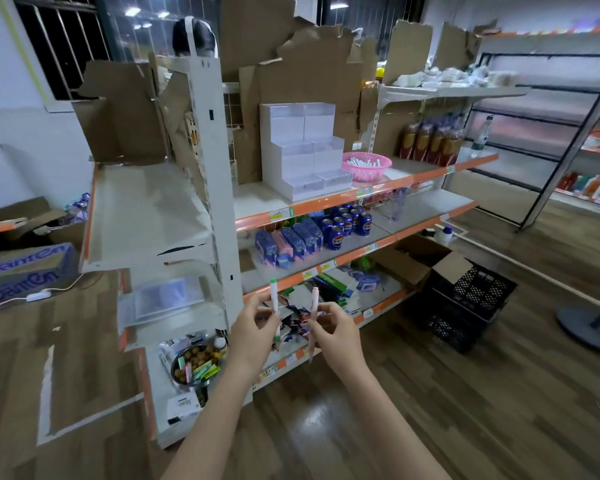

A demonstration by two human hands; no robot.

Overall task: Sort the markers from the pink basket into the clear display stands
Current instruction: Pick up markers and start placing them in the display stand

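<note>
While left hand [253,329], right hand [334,333] pinch markers [274,298], Pepsi cans [347,224] shelved

Shelf [420,167], clear display stands [303,161], pink basket [368,173]

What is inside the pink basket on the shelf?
The pink basket holds a pile of white markers lying flat. Its wall hides any lower ones and the bottom.

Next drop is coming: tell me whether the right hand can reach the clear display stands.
Probably yes. The right hand grips a pink marker low down; nothing stands in front of the clear display stands, whose tiers look open. A step closer may be needed.
</note>
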